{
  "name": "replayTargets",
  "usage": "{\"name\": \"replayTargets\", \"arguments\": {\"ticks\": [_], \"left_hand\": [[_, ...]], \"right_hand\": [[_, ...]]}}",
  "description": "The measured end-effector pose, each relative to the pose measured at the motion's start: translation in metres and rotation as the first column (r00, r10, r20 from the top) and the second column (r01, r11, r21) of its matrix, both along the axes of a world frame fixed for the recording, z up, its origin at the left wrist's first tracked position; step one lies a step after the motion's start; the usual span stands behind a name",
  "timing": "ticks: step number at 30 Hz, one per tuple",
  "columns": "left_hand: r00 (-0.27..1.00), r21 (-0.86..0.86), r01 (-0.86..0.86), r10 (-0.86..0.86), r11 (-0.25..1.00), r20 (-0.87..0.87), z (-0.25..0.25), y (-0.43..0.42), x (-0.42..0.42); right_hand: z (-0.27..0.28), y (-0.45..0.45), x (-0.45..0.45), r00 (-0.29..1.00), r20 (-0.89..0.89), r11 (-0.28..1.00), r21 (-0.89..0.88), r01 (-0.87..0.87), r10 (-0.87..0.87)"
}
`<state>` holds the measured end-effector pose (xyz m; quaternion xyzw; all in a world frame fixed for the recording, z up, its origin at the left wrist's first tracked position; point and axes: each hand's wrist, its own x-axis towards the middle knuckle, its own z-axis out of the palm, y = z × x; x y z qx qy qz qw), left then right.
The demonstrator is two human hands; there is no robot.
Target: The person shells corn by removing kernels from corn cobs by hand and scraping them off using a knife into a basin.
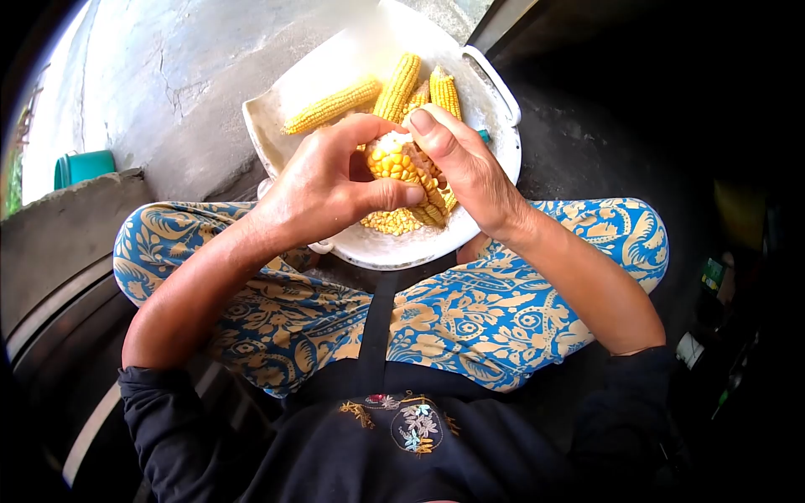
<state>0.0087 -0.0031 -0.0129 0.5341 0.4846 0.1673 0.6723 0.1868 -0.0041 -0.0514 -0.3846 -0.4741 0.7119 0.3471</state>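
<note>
Between my two hands is a partly shelled corn cob (pixel 391 163), yellow kernels on its left side and bare pale cob on its right. My left hand (pixel 331 172) grips it, thumb across the lower kernels and fingers over the top. The thumb of my right hand (pixel 465 163) presses at the cob's upper end, with its other fingers curled behind. Below lies a white basin (pixel 285 134) holding several whole corn cobs (pixel 333 106). Loose kernels (pixel 392 222) are gathered at the basin's near side. My hands cover the middle of the basin.
The basin stands on grey concrete (pixel 193 75) in front of my crossed legs in blue patterned cloth (pixel 495 310). A teal container (pixel 84 170) stands at the left near a low concrete ledge (pixel 67 226). The right side is dark, with small objects hard to make out.
</note>
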Motion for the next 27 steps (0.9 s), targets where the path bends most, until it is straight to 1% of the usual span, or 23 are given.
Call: {"name": "replayTargets", "arguments": {"ticks": [1,2,3,4,5,7,8,10,11,13,14,15,17,18,21,23,25,26,27], "left_hand": [[1.0,0.001,-0.001,0.001,1.0,0.0,0.0,0.0,0.0],[0.993,0.087,0.063,-0.054,0.994,-0.101,0.002,0.001,0.001],[0.974,0.165,0.135,-0.1,0.977,-0.205,0.002,0.001,0.002],[0.984,0.216,0.118,-0.085,0.969,-0.157,-0.004,-0.001,0.002],[0.984,0.216,0.118,-0.084,0.969,-0.157,-0.003,-0.001,0.002],[0.997,-0.01,0.016,-0.017,1.0,-0.079,0.003,0.001,0.003],[0.997,-0.008,0.02,-0.02,1.0,-0.079,0.004,0.001,0.003],[0.999,-0.076,-0.039,0.04,0.996,0.007,0.005,0.001,-0.001],[0.999,-0.077,-0.041,0.042,0.996,0.007,0.004,0.004,-0.002],[0.998,-0.121,-0.012,0.02,0.993,0.063,0.004,0.007,-0.005],[0.994,-0.093,-0.069,0.076,0.993,0.073,0.002,0.005,-0.004],[0.995,-0.089,-0.068,0.075,0.994,0.073,0.001,0.006,-0.005],[0.983,-0.156,-0.087,0.11,0.984,0.147,0.001,0.009,-0.008],[0.979,-0.153,-0.105,0.129,0.983,0.159,0.004,0.009,-0.008],[0.968,-0.165,-0.141,0.171,0.976,0.184,0.005,0.012,-0.01],[0.967,-0.154,-0.132,0.161,0.979,0.196,0.004,0.011,-0.011],[0.967,-0.138,-0.152,0.176,0.979,0.183,0.004,0.01,-0.011],[0.967,-0.138,-0.152,0.176,0.979,0.183,0.004,0.01,-0.011],[0.967,-0.146,-0.126,0.154,0.981,0.2,0.004,0.011,-0.011]], "right_hand": [[0.0,0.0,0.002,0.998,0.049,0.999,0.02,-0.041,0.04],[0.002,-0.001,0.002,0.998,0.051,0.999,0.02,-0.041,0.04],[0.007,-0.001,0.0,0.989,0.137,0.998,0.024,-0.057,0.053],[0.01,-0.001,-0.001,0.973,0.221,0.997,0.028,-0.075,0.067],[0.006,-0.001,0.0,0.973,0.221,0.997,0.028,-0.075,0.067],[-0.003,0.001,0.001,0.983,0.179,0.993,0.098,-0.062,0.044],[-0.005,0.0,0.003,0.983,0.179,0.993,0.1,-0.058,0.04],[-0.005,-0.001,0.003,0.987,0.159,0.996,0.089,-0.005,-0.009],[-0.003,-0.001,0.003,0.987,0.158,0.996,0.088,-0.007,-0.007],[0.001,-0.002,0.002,0.996,0.079,0.999,0.027,0.039,-0.041],[-0.001,0.001,0.005,0.997,0.079,0.999,0.031,0.015,-0.017],[0.001,0.003,0.007,0.997,0.079,0.999,0.035,0.015,-0.018],[0.007,0.008,0.01,0.997,0.046,0.998,-0.028,-0.055,0.056],[0.004,0.008,0.01,0.994,0.091,0.994,0.087,-0.072,0.064],[0.004,0.004,0.007,0.994,0.095,0.99,0.119,-0.07,0.059],[0.001,0.003,0.007,0.996,0.082,0.991,0.131,-0.042,0.031],[0.004,0.005,0.011,0.977,0.181,0.978,0.151,-0.143,0.114],[0.006,0.005,0.012,0.977,0.181,0.978,0.152,-0.142,0.114],[0.007,0.006,0.012,0.969,0.219,0.977,0.152,-0.147,0.112]]}}
